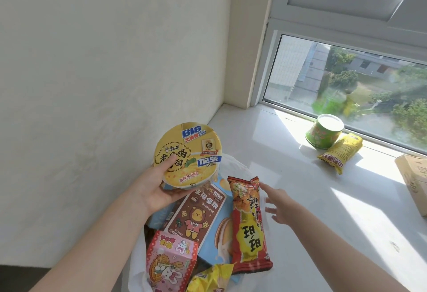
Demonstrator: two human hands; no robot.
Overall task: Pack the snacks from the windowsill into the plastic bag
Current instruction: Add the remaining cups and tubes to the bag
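left hand [157,193]: grips noodle bowl [188,155] over plastic bag [135,266]; seat it flat | right hand [278,206]: spread, empty; take green canister [323,133] at 2 o'clock

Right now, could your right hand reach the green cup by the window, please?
Probably yes. The right hand is open and empty, and only bare windowsill lies between it and the green cup. The yellow packet sits on the cup's right, off that path.

The cardboard box [413,183] is cut off at the right edge. The plastic bag [135,268] is mostly hidden by its contents and cropped below. The noodle bowl [188,155] hides most fingers of the left hand [157,191].
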